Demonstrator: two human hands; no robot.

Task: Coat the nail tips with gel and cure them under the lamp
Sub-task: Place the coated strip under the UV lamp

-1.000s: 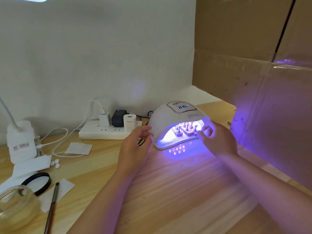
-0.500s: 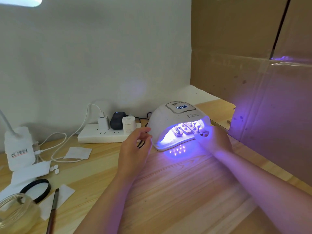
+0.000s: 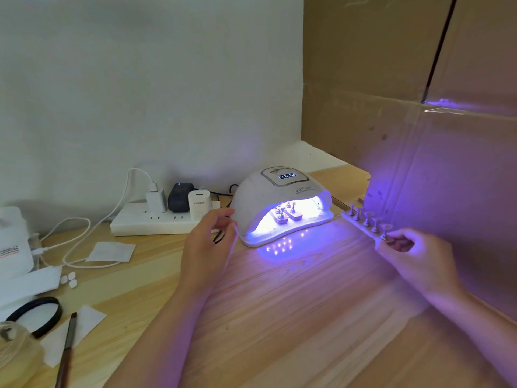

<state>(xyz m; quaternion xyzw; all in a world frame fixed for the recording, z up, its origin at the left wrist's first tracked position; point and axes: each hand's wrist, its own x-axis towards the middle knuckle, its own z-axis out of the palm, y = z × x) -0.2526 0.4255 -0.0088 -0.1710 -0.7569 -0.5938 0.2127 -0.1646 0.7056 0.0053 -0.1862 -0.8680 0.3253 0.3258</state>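
The white curing lamp sits at the back of the wooden table, glowing violet, its display lit. Inside its mouth stand small nail-tip holders on blocks. My right hand pinches the near end of a white strip carrying several nail tips on stands, held just right of the lamp and above the table. My left hand hovers beside the lamp's left edge, fingers relaxed, holding nothing.
A power strip with chargers lies behind my left hand. A brush, a black ring lid, a glass jar, paper wipes and a white bottle are at the left. A cardboard wall stands at the right.
My right hand has drawn the strip of nail tips out of the lamp's mouth and moved it to the right. My left hand stays beside the lamp.
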